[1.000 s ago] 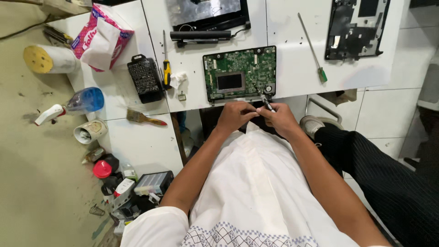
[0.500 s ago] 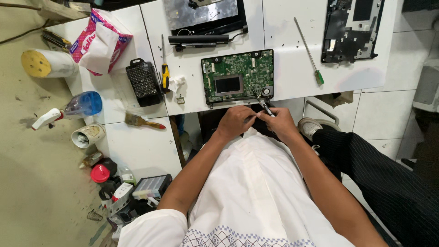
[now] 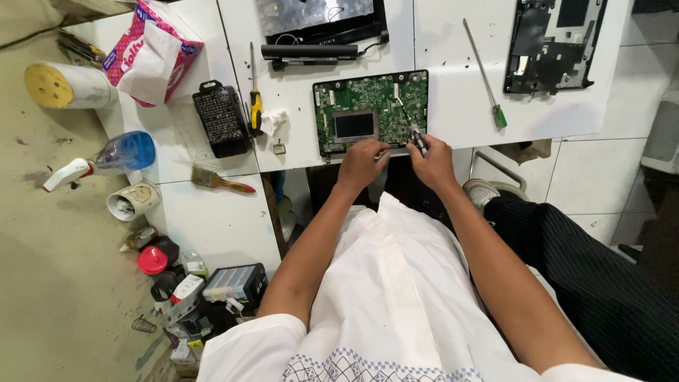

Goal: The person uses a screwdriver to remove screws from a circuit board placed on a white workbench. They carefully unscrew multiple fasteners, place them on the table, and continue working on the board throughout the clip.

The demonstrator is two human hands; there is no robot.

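Observation:
A green circuit board lies on the white table near its front edge. My left hand rests on the board's near edge, fingers curled down onto it. My right hand grips a small dark-handled screwdriver, whose thin shaft angles up over the right part of the board. Both hands sit close together at the board's lower right.
A long green-handled screwdriver lies right of the board. A black laptop shell is at the far right, another laptop part behind the board. A bit case, yellow screwdriver, brush, tissue pack and spray bottle are left.
Both hands have moved from the table's front edge up onto the board. The screwdriver in the right hand now points over the board's right part.

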